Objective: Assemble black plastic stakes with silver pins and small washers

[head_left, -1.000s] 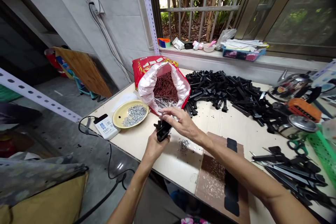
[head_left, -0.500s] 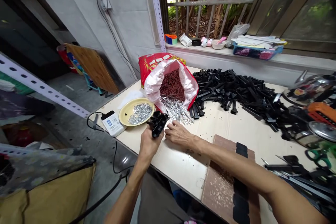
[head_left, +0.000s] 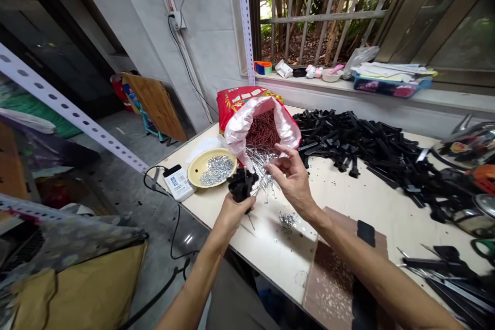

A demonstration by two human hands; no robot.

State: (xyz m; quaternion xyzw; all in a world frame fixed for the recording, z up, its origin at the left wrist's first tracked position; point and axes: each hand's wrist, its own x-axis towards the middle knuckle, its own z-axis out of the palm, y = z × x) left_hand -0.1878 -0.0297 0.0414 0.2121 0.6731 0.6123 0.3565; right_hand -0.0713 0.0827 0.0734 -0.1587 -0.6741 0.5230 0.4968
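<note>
My left hand (head_left: 231, 212) is closed round a cluster of black plastic parts (head_left: 240, 186), held over the table's front edge. A thin metal shank pokes out beneath that hand. My right hand (head_left: 294, 178) hovers with thumb and fingers apart, just in front of the bag's mouth. Under its fingertips lies a heap of long silver screws (head_left: 266, 181). The red bag (head_left: 240, 97), lying on its side, is folded back to a white lining and holds many reddish-brown screws (head_left: 263, 130). Left of it, a yellow dish (head_left: 195, 179) contains small silver washers (head_left: 217, 169).
A small pile of washers (head_left: 288, 221) lies on the table near a brown board (head_left: 328, 289) at right. Black plastic pieces (head_left: 348, 134) are heaped behind. A white power bank (head_left: 180, 183) with a cable sits at the left edge; a kettle (head_left: 466, 147) stands far right.
My right hand has lifted off the table and moved right, its fingers now spread. My left hand still grips the black parts, now tilted differently. The whole view has shifted slightly.
</note>
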